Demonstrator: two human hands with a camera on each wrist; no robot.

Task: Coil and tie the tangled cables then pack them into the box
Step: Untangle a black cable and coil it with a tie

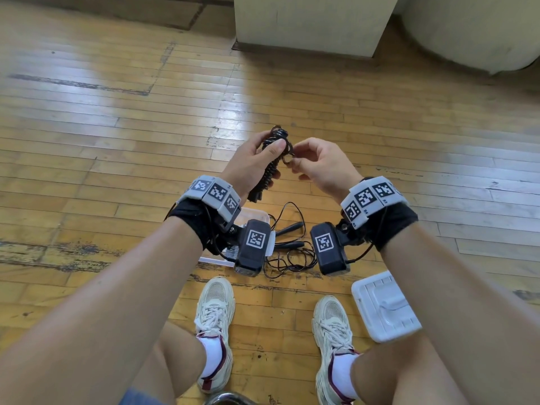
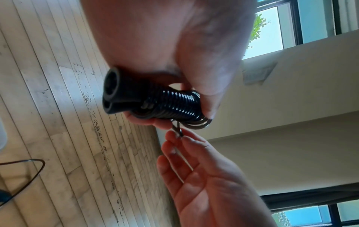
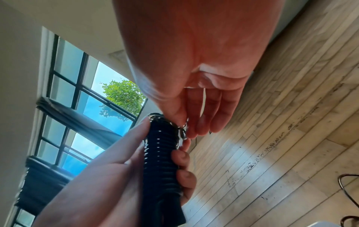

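Worn plank floor (image 1: pixel 117 118), sunlit in patches; pale wall base and a window beyond, seen from the wrist views. Person seated, both feet on the boards.

Wound cable bundle (image 1: pixel 270 165): black, tight turns around what look like two dark handles, held in mid-air above the floor, out in front of the knees. Left hand (image 1: pixel 251 162) grips it, thumb across the near side, fingers (image 3: pixel 182 158) curled round the far side. Handle ends poke out below the palm.

Right hand (image 1: pixel 321 165) works at the top of the bundle. Its thumb and first fingers (image 2: pixel 170 147) are pressed together on the loose cable end (image 2: pixel 177 130), a short tail or small loop; remaining fingers relaxed. Whether the tail is already tucked under a turn I cannot tell.

Step in hand, as I judge it: the tie-off of this first bundle. Coiling looks done, securing not.

Below the wrists: a second thin black cable (image 1: pixel 292 255) lies loose and tangled on the floor, with dark handles. Clear box (image 1: pixel 254 213) just left of it, mostly hidden by the left wrist camera. White lid (image 1: pixel 385 305) lies apart, by the right foot.

Next move probably calls for threading the tail under the last turn and pulling it snug while the left grip keeps the turns from springing. Then bundle into the box; the floor cable remains to do.
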